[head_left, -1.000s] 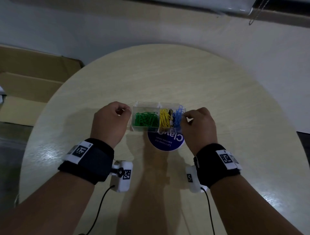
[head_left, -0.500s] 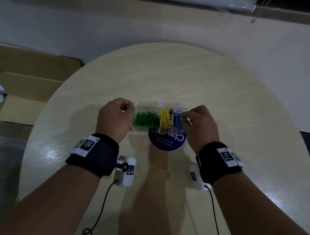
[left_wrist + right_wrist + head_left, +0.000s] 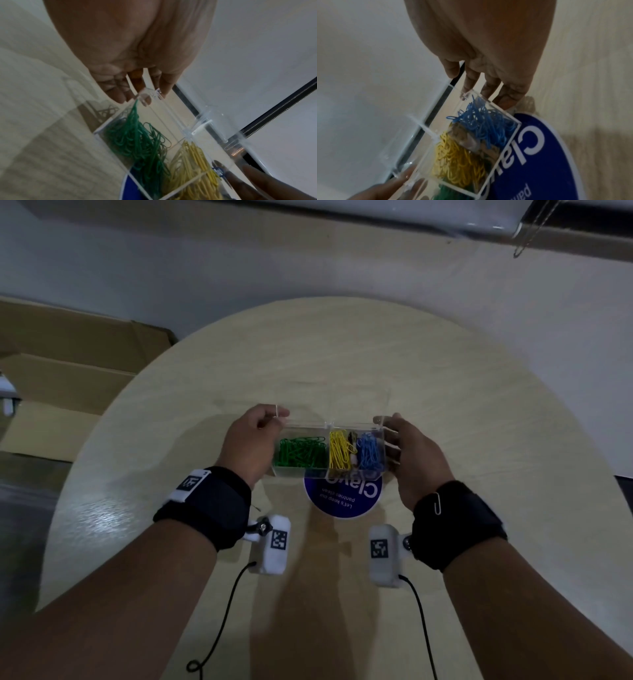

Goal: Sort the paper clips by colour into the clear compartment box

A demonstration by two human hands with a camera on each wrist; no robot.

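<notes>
The clear compartment box stands mid-table on a blue round sticker. It holds green clips, yellow clips and blue clips, with a few dark bits in a narrow slot between yellow and blue. Its clear lid stands raised at the back. My left hand pinches the lid's left corner, as the left wrist view shows. My right hand holds the lid's right corner with thumb and forefinger; its other fingers lie against the box's right end.
The box sits near the middle of a round pale wooden table. Flattened cardboard lies on the floor to the left. A silver paper clip hangs on my right wristband. Camera cables trail under both wrists.
The right hand has left the blue clips and gone to the box's right end. The left hand has risen to the lid's corner, and the lid now stands up at the back.
</notes>
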